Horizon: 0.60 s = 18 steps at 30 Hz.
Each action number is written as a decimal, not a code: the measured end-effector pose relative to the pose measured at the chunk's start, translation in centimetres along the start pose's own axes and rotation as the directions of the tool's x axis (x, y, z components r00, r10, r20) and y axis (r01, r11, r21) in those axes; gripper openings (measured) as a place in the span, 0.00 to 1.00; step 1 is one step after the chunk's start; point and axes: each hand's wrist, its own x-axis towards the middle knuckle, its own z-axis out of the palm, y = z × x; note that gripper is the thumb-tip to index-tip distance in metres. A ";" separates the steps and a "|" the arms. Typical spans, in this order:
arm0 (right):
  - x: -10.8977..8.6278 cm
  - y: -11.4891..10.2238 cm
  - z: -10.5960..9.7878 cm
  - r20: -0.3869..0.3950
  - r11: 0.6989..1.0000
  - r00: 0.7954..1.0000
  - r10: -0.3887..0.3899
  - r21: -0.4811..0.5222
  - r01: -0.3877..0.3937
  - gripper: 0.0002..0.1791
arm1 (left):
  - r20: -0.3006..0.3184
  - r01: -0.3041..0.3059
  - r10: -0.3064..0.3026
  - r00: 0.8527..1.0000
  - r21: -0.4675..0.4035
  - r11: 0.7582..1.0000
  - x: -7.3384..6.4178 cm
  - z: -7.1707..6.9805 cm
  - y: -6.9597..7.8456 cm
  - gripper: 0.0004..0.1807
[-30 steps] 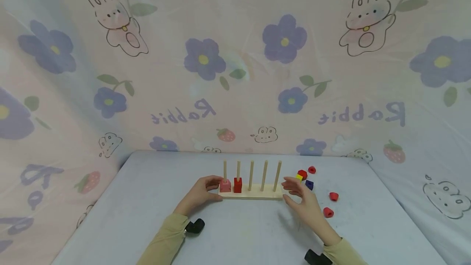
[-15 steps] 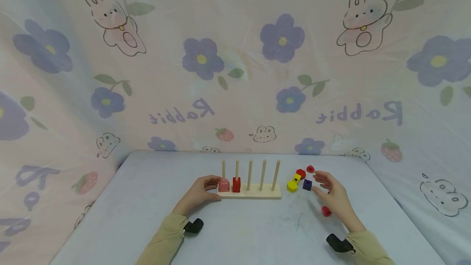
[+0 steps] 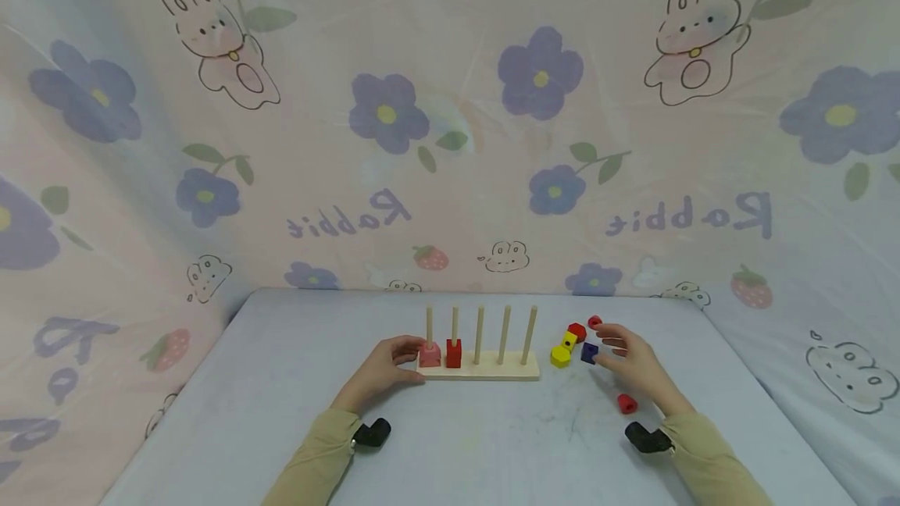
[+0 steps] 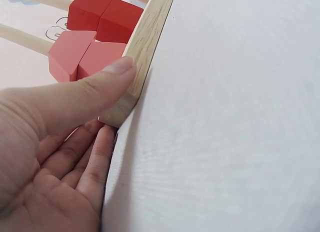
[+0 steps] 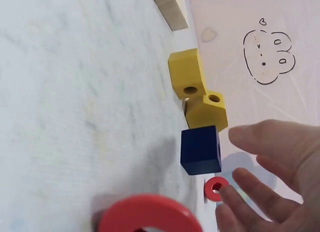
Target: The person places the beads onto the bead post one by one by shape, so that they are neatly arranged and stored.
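Note:
A wooden peg stand (image 3: 492,374) carries a row of several upright pegs. Pink blocks (image 3: 430,357) sit on its leftmost peg and red blocks (image 3: 454,354) on the peg beside it. My left hand (image 3: 382,368) holds the stand's left end; in the left wrist view the thumb (image 4: 112,77) presses the front edge while the fingers lie against the end. Over at the right, my right hand (image 3: 638,368) hovers beside a dark blue cube (image 5: 200,151), its fingers spread and holding nothing. Thumb tip and cube are close together.
Beyond the cube lie a yellow hexagonal block (image 3: 560,356), a smaller yellow block (image 3: 568,340) and a red hexagonal block (image 3: 577,332). One red ring (image 3: 594,321) is farther back; a red block (image 3: 627,404) lies nearer me. A patterned cloth (image 3: 450,178) hangs behind the table.
My right hand has left the stand's right end and moved right to the blue cube, uncovering the yellow hexagonal block. My left hand keeps its place on the stand.

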 end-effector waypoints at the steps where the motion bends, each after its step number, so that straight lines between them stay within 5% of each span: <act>1: 0.2 0.1 0.1 0.009 1.000 1.000 0.013 0.000 -0.013 0.28 | -0.001 0.008 -0.008 1.000 -0.004 1.000 0.0 0.0 0.0 0.36; 18: 1.4 0.9 1.1 0.106 0.996 0.992 0.072 -0.062 -0.066 0.22 | 0.001 0.010 -0.010 1.000 0.000 1.000 0.1 -0.1 -0.2 0.35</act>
